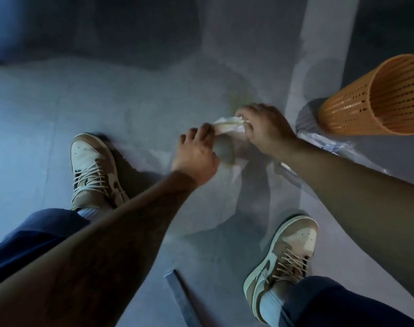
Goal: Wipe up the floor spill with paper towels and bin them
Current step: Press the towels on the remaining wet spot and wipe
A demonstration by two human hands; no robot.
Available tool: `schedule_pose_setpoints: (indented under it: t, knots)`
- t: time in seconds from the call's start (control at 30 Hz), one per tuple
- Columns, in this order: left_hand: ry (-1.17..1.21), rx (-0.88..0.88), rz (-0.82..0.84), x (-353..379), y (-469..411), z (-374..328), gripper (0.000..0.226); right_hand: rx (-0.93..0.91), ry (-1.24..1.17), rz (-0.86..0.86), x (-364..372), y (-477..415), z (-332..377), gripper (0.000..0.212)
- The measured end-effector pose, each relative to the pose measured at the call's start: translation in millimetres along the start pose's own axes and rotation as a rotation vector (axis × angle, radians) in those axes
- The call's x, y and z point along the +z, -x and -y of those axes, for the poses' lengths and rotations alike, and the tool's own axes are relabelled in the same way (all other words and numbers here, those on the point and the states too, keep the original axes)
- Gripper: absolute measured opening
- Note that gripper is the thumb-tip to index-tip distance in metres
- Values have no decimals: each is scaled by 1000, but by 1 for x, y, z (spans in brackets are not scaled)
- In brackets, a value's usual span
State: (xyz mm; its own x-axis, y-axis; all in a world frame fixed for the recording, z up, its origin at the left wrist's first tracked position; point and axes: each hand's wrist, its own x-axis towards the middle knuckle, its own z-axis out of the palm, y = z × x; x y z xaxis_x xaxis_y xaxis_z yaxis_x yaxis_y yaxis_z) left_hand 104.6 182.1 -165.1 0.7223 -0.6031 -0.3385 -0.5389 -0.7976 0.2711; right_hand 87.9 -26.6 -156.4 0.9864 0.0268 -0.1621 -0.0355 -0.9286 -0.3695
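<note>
Here the right hand (265, 128) grip pinches a crumpled paper towel wad (228, 125) low over the floor (59, 95); left hand (196, 149) fingers touch its near end, loosely curled. Wad is probably light, soft, damp and tear-prone, so take the bulk. Just right of the grip lies the orange slotted bin (376, 97), tipped, mouth open; open floor left.

No legible text, label, number or sign appears in the head view. The right sneaker (285, 260), below the fingers (242, 114) of the right hand, carries a pale curved emblem on its side with no lettering. The orange basket (366, 97), to the right of those fingers, shows perforations only. The floor (59, 109) bears no markings.
</note>
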Motion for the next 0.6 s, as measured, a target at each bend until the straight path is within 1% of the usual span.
schedule_pose_setpoints:
  t: [0.07,0.1,0.13,0.17,0.2,0.27,0.33,0.37,0.47,0.6]
  knots:
    - [14,43,-132,-19,-41,7,67,55,7,-102,-18,-25,-10,33]
    - [9,60,-167,-29,-61,9,67,79,10,-132,-27,-39,-14,34]
    - [-1,60,-163,-38,-82,9,67,110,12,-141,-35,-54,-18,36]
    - [-12,48,-124,-47,-101,7,69,156,18,-118,-39,-69,-24,37]
    - [-14,19,-53,-50,-119,7,72,218,26,-53,-41,-83,-31,38]
    - [18,-55,126,-50,-144,7,83,323,38,149,-35,-100,-40,45]
    - [11,-98,337,-43,-152,6,95,290,70,297,-22,-95,-41,54]
    - [-29,-73,384,-38,-150,4,95,249,105,326,-15,-88,-40,58]
    - [-103,6,342,-29,-132,0,86,229,217,319,0,-62,-31,65]
    - [-102,58,372,-14,-92,-3,90,239,274,320,13,-29,-23,59]
